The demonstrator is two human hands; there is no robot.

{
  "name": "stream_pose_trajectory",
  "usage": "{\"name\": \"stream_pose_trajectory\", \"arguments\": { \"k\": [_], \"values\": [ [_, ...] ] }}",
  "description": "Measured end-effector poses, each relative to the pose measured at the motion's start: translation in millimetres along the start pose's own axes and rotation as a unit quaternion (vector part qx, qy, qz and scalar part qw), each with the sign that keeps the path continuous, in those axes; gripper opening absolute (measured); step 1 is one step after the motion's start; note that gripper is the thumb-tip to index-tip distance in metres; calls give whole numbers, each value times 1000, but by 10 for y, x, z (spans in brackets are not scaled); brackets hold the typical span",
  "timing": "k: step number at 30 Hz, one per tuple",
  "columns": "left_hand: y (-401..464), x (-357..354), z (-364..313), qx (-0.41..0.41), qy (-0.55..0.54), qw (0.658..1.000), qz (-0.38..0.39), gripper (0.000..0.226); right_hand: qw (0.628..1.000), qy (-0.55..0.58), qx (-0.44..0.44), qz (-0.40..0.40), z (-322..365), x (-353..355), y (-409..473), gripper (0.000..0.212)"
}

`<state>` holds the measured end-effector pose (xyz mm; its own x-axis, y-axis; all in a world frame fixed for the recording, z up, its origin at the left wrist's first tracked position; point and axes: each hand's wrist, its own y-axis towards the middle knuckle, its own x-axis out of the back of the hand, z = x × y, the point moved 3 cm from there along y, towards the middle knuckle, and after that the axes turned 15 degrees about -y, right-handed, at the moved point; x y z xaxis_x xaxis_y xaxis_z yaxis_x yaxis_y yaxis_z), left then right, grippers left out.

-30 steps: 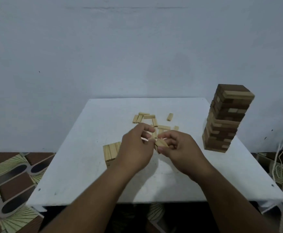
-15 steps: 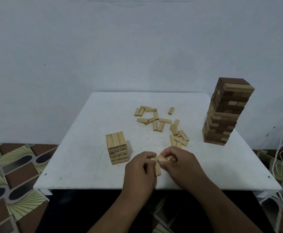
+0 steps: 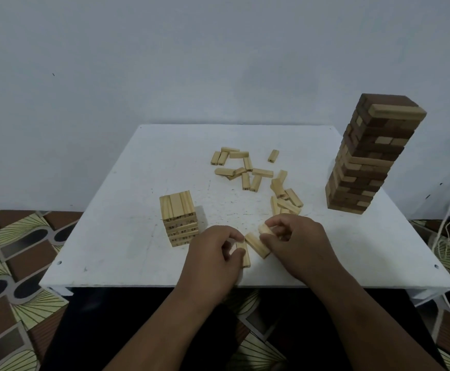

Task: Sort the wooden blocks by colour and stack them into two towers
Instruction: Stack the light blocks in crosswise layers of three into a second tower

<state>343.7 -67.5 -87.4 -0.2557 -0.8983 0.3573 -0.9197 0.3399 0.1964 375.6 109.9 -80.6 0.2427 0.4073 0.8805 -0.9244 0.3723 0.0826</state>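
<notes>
Judging by how things lie, the sorting is under way but far from finished. Taking the short light tower (image 3: 179, 218) as the landmark: it stands only a few layers high on the white table (image 3: 116, 236), all pale wood. Just to its right, at the table's near edge, the left hand (image 3: 213, 259) pinches one light block (image 3: 243, 254) between thumb and curled fingers, and the right hand (image 3: 293, 245) grips another light block (image 3: 265, 229) in its fingertips; a third block (image 3: 257, 245) lies between the hands, and I cannot tell which hand, if either, holds it. Beyond and to the right of the short tower a scatter of loose light blocks (image 3: 256, 178) waits to be stacked. Well off to the far right rises the tall mixed tower (image 3: 365, 156), dark and pale pieces interleaved, so it is not yet sorted and no dark-only tower exists
</notes>
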Motion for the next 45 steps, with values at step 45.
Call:
{"name": "stream_pose_trajectory", "arguments": {
  "k": [45],
  "values": [
    [84, 31, 22, 52, 34, 996, 64, 20, 987, -22, 101, 122, 51, 2, 59, 26]
  ]
}}
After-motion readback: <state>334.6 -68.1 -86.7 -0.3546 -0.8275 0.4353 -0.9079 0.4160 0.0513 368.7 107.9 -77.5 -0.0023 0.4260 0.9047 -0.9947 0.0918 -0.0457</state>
